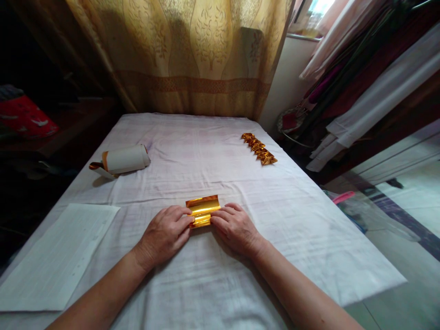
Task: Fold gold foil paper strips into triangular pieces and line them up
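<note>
A small sheet of shiny gold foil paper [202, 207], partly folded over, lies on the white cloth-covered table [213, 151] near its front middle. My left hand [165, 234] pinches the paper's left end with curled fingers. My right hand [234, 228] presses and grips its right end, fingers bent down onto it. Both hands rest on the cloth, close together.
A row of several folded gold paper pieces [259, 149] lies at the back right. A white roll with gold lining [124, 160] lies at the left. A white sheet [55, 254] covers the front-left corner. A curtain [192, 55] hangs behind; clothes [364, 78] hang right.
</note>
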Action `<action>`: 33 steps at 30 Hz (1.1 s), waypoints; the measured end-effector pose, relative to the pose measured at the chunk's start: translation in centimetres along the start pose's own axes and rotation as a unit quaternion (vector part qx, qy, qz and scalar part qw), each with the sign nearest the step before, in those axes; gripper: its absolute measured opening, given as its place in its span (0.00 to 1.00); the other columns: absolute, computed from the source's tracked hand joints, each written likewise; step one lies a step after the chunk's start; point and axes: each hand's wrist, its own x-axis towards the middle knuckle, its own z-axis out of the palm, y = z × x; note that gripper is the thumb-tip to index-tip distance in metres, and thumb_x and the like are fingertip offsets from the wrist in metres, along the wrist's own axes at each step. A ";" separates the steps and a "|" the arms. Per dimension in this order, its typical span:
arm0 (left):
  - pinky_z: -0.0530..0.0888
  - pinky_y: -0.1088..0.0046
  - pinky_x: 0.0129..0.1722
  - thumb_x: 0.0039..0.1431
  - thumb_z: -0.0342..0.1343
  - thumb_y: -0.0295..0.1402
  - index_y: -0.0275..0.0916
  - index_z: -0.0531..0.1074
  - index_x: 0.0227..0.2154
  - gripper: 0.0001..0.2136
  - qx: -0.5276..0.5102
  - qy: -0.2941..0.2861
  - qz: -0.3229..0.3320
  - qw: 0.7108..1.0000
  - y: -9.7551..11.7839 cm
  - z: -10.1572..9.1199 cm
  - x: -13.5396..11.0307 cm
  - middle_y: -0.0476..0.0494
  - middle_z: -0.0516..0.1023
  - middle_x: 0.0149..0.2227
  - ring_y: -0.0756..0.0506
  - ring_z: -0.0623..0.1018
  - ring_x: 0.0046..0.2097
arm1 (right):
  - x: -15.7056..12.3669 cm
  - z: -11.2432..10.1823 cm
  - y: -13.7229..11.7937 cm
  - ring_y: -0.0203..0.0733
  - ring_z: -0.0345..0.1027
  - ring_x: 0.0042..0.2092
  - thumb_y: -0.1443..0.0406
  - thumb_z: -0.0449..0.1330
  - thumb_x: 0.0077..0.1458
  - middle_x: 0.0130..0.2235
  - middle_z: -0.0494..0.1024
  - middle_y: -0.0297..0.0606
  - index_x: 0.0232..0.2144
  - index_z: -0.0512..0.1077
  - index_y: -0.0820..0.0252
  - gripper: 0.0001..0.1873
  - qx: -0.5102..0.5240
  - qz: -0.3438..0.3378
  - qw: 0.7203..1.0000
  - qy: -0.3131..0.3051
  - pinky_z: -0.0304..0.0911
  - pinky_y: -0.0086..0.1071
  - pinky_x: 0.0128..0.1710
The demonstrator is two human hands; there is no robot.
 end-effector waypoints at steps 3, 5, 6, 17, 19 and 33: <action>0.72 0.61 0.48 0.62 0.56 0.37 0.43 0.76 0.42 0.08 -0.007 -0.012 -0.020 1.000 0.8 0.0 -0.4 0.43 0.79 0.45 0.41 0.76 0.47 | 0.0 0.0 -0.1 0.40 0.72 0.39 0.68 0.52 0.66 0.38 0.82 0.37 0.35 0.75 0.56 0.13 -0.002 -0.003 1.000 0.001 0.60 0.37 0.44; 0.72 0.62 0.44 0.63 0.56 0.38 0.43 0.76 0.41 0.08 -0.009 -0.014 -0.038 0.999 1.1 0.3 -0.4 0.44 0.79 0.42 0.42 0.76 0.44 | 0.0 0.0 0.0 0.40 0.72 0.38 0.68 0.53 0.65 0.37 0.82 0.37 0.35 0.75 0.57 0.12 -0.001 -0.004 1.000 0.009 0.59 0.37 0.43; 0.71 0.63 0.42 0.64 0.55 0.38 0.43 0.76 0.40 0.08 -0.009 -0.014 -0.046 0.999 1.1 0.5 -0.3 0.44 0.79 0.40 0.42 0.76 0.42 | 0.0 0.0 0.1 0.40 0.72 0.37 0.68 0.53 0.65 0.37 0.82 0.37 0.35 0.76 0.57 0.11 0.002 0.001 1.000 0.014 0.59 0.36 0.42; 0.71 0.65 0.39 0.65 0.55 0.35 0.40 0.76 0.35 0.07 -0.012 -0.011 -0.118 0.993 1.2 1.1 0.8 0.46 0.80 0.34 0.43 0.77 0.38 | -0.3 1.8 2.6 0.44 0.74 0.39 0.62 0.61 0.61 0.38 0.82 0.39 0.42 0.75 0.56 0.08 0.084 0.131 0.987 0.051 0.63 0.35 0.41; 0.71 0.65 0.39 0.65 0.55 0.35 0.40 0.75 0.38 0.07 -0.004 0.001 -0.127 0.992 1.2 1.2 0.8 0.45 0.80 0.35 0.43 0.77 0.38 | -0.2 2.0 2.5 0.44 0.74 0.39 0.63 0.61 0.60 0.38 0.81 0.39 0.43 0.75 0.56 0.08 0.080 0.141 0.985 0.059 0.63 0.36 0.41; 0.72 0.63 0.45 0.66 0.53 0.32 0.45 0.76 0.48 0.11 0.034 0.016 -0.115 0.993 1.3 1.6 0.5 0.41 0.76 0.46 0.41 0.74 0.46 | 0.2 2.2 1.5 0.46 0.72 0.40 0.64 0.59 0.61 0.38 0.80 0.39 0.47 0.73 0.58 0.12 0.030 0.168 0.984 0.051 0.60 0.37 0.41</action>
